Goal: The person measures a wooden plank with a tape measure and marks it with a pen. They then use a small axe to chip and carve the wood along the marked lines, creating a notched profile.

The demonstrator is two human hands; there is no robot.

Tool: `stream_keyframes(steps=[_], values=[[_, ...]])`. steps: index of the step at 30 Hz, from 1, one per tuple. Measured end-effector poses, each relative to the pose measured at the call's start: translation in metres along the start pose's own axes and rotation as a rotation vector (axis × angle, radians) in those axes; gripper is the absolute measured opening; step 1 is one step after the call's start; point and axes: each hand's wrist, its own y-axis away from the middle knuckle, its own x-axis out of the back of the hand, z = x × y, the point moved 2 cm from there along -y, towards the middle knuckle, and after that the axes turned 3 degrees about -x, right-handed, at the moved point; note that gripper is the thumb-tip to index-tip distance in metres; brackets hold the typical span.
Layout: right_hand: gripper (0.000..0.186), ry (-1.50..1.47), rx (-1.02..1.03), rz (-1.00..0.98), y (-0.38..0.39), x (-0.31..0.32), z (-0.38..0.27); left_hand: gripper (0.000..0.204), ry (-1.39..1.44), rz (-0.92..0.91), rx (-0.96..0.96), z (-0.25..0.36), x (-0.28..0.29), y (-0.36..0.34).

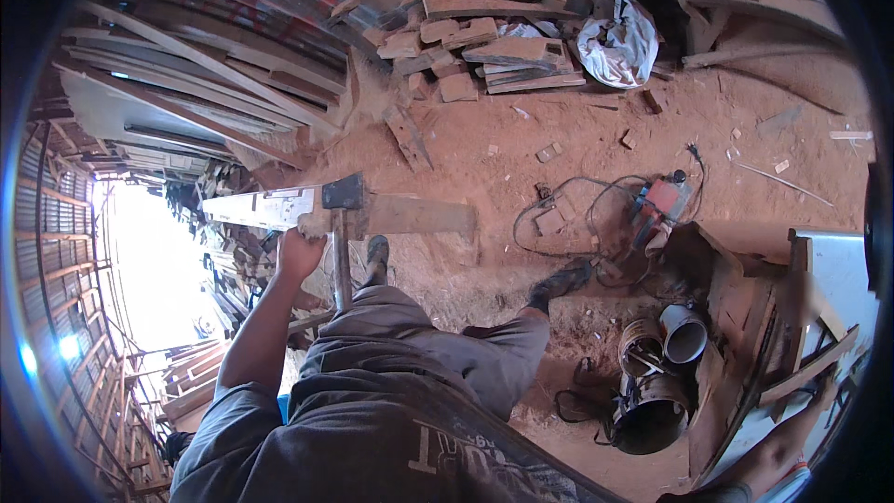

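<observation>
My left hand is closed at the near edge of a long pale board, whose left part is bleached by bright light. Across that board lies the dark metal head of a hammer-like tool. Its straight shaft runs down beside my hand toward my thigh. To the right of the head, a brown plank carries on in the same line; whether it is one piece with the pale board is unclear. At the lower right rim my right hand is beside wooden pieces and a white panel; its fingers are indistinct.
A red corded power tool rests on the dusty ground with its cable looped. Several buckets stand right of my legs. Offcuts and a white sack are piled ahead; long timbers lean at the left.
</observation>
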Motion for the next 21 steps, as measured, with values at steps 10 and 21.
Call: stream_keyframes(steps=[10,21], values=[[0.042,-0.987,-0.045,0.106,0.192,0.046,-0.146,0.045,0.185,0.065,-0.206,-0.014,0.011,-0.008],[0.074,-0.713,0.986,-1.157,0.814,0.154,-0.664,0.038,0.673,-0.304,-0.629,-0.059,0.055,-0.05]])
